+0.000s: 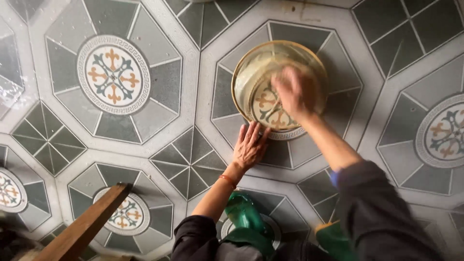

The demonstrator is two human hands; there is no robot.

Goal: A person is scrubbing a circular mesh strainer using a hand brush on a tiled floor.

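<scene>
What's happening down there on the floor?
A person is bent over a patterned tile floor, seen from above. Their right hand is inside a round, see-through basin with a golden rim that sits on the tiles; the hand is blurred, so it seems to be moving. Their left hand lies flat on the floor, fingers spread, right beside the basin's near edge. Green boots show below, and a wooden plank sticks in at lower left.
</scene>
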